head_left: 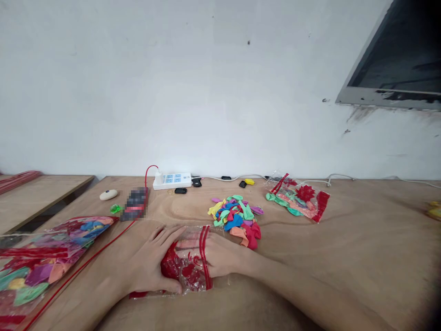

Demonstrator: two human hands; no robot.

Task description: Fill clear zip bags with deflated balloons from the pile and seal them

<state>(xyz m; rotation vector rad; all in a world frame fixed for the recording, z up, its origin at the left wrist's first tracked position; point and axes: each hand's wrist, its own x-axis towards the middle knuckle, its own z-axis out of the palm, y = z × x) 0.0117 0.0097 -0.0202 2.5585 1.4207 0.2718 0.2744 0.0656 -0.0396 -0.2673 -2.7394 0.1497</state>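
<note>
A clear plastic bag with red print lies flat on the wooden table in front of me. My right hand is inside its mouth, fingers stretched out flat and seen through the film. Across the bag's left end lies my left hand, its fingers extended and the thumb spread apart, pressing on the plastic. Beyond my right hand is a loose pile of colourful balloons, uninflated. I see no balloon inside the bag, though my left hand covers part of it.
A big bag of balloons lies at left, beside a red cable. A smaller balloon bag rests right of the pile. Along the wall are a white power strip and small black objects. A pixelated item and white oval object sit back left.
</note>
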